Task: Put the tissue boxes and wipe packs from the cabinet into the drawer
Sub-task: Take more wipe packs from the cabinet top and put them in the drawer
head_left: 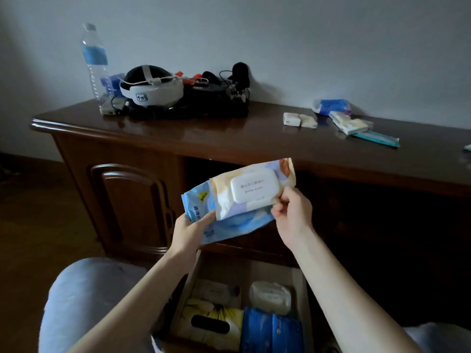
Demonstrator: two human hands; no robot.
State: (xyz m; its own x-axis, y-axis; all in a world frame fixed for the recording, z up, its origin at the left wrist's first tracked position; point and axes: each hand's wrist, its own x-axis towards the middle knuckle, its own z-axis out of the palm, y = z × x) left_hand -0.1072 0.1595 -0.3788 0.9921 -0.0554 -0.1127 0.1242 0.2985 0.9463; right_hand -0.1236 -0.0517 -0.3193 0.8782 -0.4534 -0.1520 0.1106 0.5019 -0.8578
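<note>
Two wipe packs are held above the open drawer. A blue wipe pack lies underneath, gripped at its left end by my left hand. On top of it sits a peach and white wipe pack with a white flip lid, pinched at its right end by my right hand. In the drawer lie a yellow tissue box, blue tissue packs and two pale wipe packs. More small tissue packs and a blue pack rest on the cabinet top.
A water bottle, a white headset and tangled black cables stand at the cabinet's back left. A closed cabinet door is left of the dark open compartment. My knees frame the drawer.
</note>
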